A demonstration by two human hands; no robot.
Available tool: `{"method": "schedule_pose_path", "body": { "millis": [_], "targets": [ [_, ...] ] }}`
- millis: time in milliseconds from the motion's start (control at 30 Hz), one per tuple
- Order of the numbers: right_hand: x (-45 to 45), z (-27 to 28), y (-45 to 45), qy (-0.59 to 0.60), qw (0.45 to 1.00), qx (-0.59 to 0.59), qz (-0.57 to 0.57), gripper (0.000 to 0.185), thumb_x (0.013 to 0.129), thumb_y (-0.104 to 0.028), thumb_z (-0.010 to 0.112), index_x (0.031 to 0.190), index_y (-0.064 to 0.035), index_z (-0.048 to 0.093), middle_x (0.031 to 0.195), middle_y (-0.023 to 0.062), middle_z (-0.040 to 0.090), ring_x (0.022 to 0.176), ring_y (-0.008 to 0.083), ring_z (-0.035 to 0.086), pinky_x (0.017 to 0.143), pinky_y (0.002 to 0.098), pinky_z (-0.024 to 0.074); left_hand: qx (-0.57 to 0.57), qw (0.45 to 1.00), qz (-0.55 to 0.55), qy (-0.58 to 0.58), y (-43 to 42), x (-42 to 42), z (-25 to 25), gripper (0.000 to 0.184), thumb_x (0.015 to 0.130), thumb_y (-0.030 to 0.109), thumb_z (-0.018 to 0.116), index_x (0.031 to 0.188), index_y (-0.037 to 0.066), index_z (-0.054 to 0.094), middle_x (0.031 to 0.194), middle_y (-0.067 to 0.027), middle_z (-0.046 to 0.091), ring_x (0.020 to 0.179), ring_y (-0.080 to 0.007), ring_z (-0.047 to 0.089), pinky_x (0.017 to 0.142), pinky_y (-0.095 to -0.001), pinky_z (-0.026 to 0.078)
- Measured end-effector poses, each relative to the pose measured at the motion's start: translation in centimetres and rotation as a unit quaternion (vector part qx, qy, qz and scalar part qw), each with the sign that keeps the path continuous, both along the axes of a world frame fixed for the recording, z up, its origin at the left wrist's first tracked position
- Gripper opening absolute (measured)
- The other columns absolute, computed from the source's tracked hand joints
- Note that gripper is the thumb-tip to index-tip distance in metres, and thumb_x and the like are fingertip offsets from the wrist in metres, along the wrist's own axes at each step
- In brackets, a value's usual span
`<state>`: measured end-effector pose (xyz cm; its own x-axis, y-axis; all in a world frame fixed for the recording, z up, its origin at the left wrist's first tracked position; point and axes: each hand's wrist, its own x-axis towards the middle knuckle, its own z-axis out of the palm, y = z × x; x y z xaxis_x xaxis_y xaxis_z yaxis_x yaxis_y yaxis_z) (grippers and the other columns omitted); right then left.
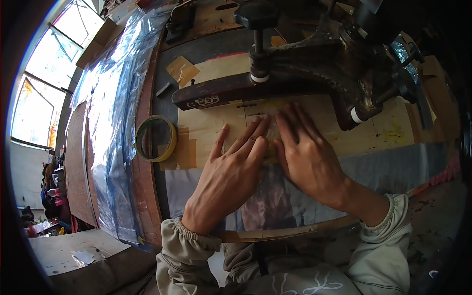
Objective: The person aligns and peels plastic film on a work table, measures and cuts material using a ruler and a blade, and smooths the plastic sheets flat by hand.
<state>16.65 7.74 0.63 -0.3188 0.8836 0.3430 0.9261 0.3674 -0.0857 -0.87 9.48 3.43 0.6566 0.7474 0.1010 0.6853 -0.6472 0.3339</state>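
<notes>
A pale sheet [393, 118] lies on the work surface beneath a dark metal machine frame [314, 59]. My left hand [233, 160] rests flat on the sheet, its fingers stretched forward and slightly apart. Beside it, my right hand [309, 152] also lies palm down, with fingers extended toward the machine's long bar [216, 93], which carries white lettering. The thumbs are close together. Small dark marks show on the sheet just ahead of the fingertips. Whatever is under the palms is hidden.
A yellow tape roll [172, 140] stands left of my left hand, near brown tape [186, 150] stuck on the sheet. A black knob [255, 17] rises above the bar. Clear plastic film [115, 118] covers boards at the left. A grey, shiny strip [305, 201] runs along the near side.
</notes>
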Motion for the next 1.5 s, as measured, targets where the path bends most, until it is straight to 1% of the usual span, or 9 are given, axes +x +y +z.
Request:
{"method": "schedule_pose_path", "body": {
  "millis": [567,767,900,933,1033,1067,1167,1267,1500],
  "targets": [
    [0.2,-1.0,0.2,0.032,0.999,0.028,0.012,0.041,0.093,-0.016,0.056,0.124,0.0105,0.053,0.128,0.0305,0.055,0.127,0.0407,0.050,0.106,0.0418,0.0430,0.049,0.999,-0.017,-0.009,-0.3,-0.5,-0.5,0.021,0.087,0.005,0.052,0.108,0.001,0.049,0.148,-0.0174,0.043,0.140,-0.0265,0.038,0.114,-0.0564,0.027],
    [-0.5,-0.5,-4.2,-0.080,0.996,0.021,-0.025,0.046,0.091,-0.023,0.059,0.124,0.0083,0.055,0.130,0.0285,0.055,0.127,0.0373,0.049,0.105,0.0462,0.0408,0.153,0.987,0.031,0.039,-5.4,-1.4,-0.1,0.041,0.089,0.015,0.057,0.127,0.001,0.050,0.149,-0.0192,0.040,0.141,-0.0307,0.037,0.113,-0.0562,0.028],
    [-0.3,1.1,-12.1,0.052,0.998,-0.033,0.017,0.051,0.092,-0.030,0.060,0.132,0.0003,0.054,0.142,0.0233,0.047,0.134,0.0358,0.043,0.109,0.0482,0.0364,0.114,0.993,-0.003,0.036,-11.5,-1.9,-0.1,0.049,0.091,0.011,0.052,0.139,0.003,0.046,0.151,-0.0191,0.037,0.143,-0.0309,0.034,0.115,-0.0548,0.025],
    [-0.5,0.7,-13.5,0.060,0.998,-0.023,0.004,0.052,0.092,-0.032,0.060,0.134,-0.0015,0.053,0.143,0.0220,0.046,0.135,0.0348,0.043,0.109,0.0483,0.0355,0.117,0.993,0.005,0.003,-12.4,-1.5,-0.8,0.051,0.090,0.012,0.053,0.140,0.006,0.046,0.150,-0.0148,0.041,0.142,-0.0251,0.036,0.116,-0.0531,0.023],
    [-1.3,-1.1,-14.8,0.090,0.995,0.017,-0.027,0.056,0.092,-0.037,0.060,0.137,-0.0061,0.052,0.147,0.0180,0.044,0.137,0.0320,0.041,0.111,0.0487,0.0327,0.152,0.985,0.056,-0.060,-13.7,-0.6,-3.8,0.049,0.089,0.013,0.055,0.138,0.010,0.050,0.148,-0.0086,0.046,0.140,-0.0173,0.040,0.118,-0.0521,0.020],
    [-1.4,-1.6,-15.1,0.102,0.994,0.023,-0.035,0.057,0.091,-0.039,0.060,0.138,-0.0073,0.052,0.148,0.0165,0.044,0.138,0.0309,0.041,0.111,0.0490,0.0317,0.205,0.973,0.080,-0.062,-13.9,-0.4,-4.2,0.046,0.088,0.015,0.057,0.133,0.012,0.056,0.143,-0.0037,0.052,0.134,-0.0119,0.047,0.115,-0.0461,0.029],
    [-2.1,-3.0,-14.9,0.117,0.986,0.088,-0.078,0.048,0.095,-0.039,0.054,0.134,-0.0118,0.057,0.143,0.0096,0.052,0.132,0.0241,0.048,0.108,0.0455,0.0323,0.259,0.947,0.118,-0.148,-13.8,0.4,-5.6,0.031,0.086,0.009,0.056,0.115,0.012,0.068,0.127,-0.0030,0.066,0.121,-0.0138,0.060,0.105,-0.0359,0.040],
    [-2.8,-4.9,-14.0,0.118,0.970,0.181,-0.109,0.040,0.098,-0.036,0.047,0.128,-0.0139,0.063,0.135,0.0067,0.060,0.125,0.0209,0.055,0.102,0.0413,0.0343,0.358,0.913,0.124,-0.151,-13.3,0.5,-6.8,0.024,0.093,0.016,0.050,0.103,0.014,0.072,0.115,-0.0010,0.072,0.109,-0.0131,0.067,0.095,-0.0290,0.046],
    [-3.5,-5.4,-13.6,0.140,0.954,0.229,-0.133,0.038,0.098,-0.031,0.043,0.121,-0.0155,0.068,0.129,0.0043,0.064,0.118,0.0191,0.059,0.098,0.0388,0.0343,0.395,0.893,0.151,-0.154,-13.2,1.0,-8.2,0.032,0.095,0.027,0.043,0.100,0.016,0.073,0.113,0.0022,0.072,0.106,-0.0077,0.067,0.106,-0.0260,0.033]
  ]
}}
